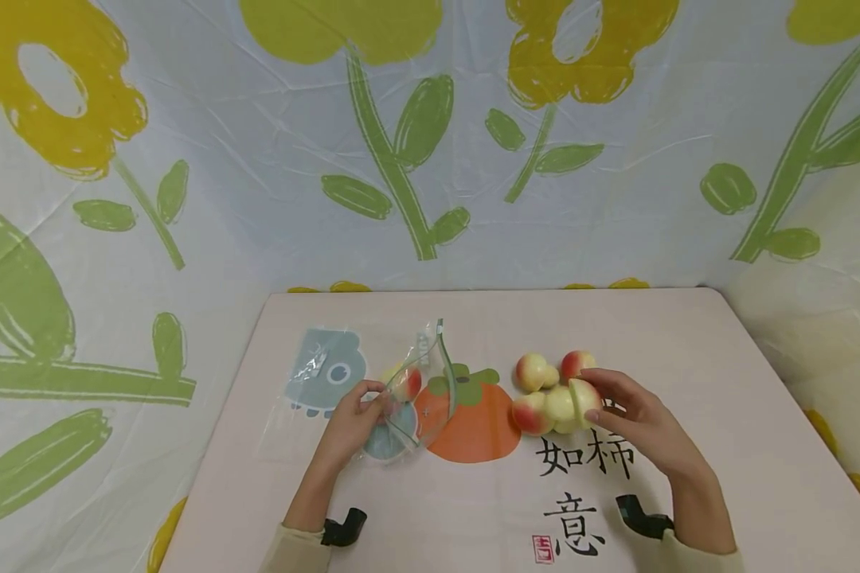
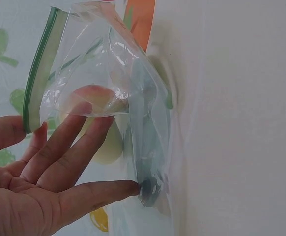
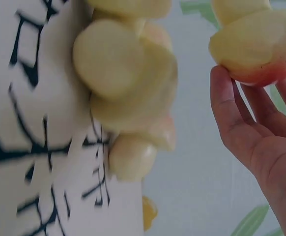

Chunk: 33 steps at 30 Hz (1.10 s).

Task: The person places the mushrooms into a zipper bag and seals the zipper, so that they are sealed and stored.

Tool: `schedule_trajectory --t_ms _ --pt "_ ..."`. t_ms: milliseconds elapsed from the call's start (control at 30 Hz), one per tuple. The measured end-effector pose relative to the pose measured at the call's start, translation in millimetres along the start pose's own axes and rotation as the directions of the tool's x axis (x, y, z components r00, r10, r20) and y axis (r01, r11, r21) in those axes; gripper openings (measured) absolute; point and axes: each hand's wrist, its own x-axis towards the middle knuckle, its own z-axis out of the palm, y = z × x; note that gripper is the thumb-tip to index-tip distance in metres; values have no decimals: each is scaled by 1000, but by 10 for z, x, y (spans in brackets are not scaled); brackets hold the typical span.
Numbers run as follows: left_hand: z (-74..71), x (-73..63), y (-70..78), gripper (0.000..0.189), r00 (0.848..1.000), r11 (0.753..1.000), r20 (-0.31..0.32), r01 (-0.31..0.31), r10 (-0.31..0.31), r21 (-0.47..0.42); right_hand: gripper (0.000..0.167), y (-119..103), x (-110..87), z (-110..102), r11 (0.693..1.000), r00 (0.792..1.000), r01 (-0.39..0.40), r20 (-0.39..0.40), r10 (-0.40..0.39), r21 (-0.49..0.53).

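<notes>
Above the right half of the table [image 1: 473, 509], beyond the black written characters [image 1: 576, 525], a mushroom-shaped piece [image 3: 261, 44], pale yellow with a red blush, is held in the air; its rounded cap faces the right hand [image 1: 641, 414] and its stem points to the person's left, so the long axis runs roughly crosswise. Nearest the person, a black fitting [image 1: 345, 528] shows beside a cream sleeve [image 1: 297, 551], and a red seal mark [image 1: 542, 549] sits beside the lowest character. Farther in, several like pieces [image 1: 532, 414] lie bunched under and beyond the held one, and the right hand hides part of another. Toward the left, an orange persimmon print [image 1: 473, 434] lies between that bunch and a clear bag [image 2: 103, 59], whose creased film is edged with a green strip [image 2: 39, 73]; a yellow and red piece [image 1: 408, 383] shows through it. A blue-grey printed figure [image 1: 330, 358] lies partly under the bag, and a flowered cloth [image 1: 580, 231] rises behind the table. The right hand, moderately parted, pinches its piece by the cap. The left hand [image 1: 349, 422] grips the bag near its edge, some fingers spread wide against the film.
</notes>
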Motion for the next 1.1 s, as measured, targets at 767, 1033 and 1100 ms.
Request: schedule_trajectory --t_ms 767,1033,1100 --pt "11 -28 33 27 1000 1000 1 -7 7 -27 50 -121 807 967 990 996 -4 -84 16 144" --pt "16 -14 26 25 1000 1000 -3 -10 10 -26 52 -20 1015 1301 996 991 -59 -113 66 65" --pt "11 -12 13 24 1000 1000 -1 -9 9 -18 52 3 1062 1395 994 987 -95 -127 101 58"
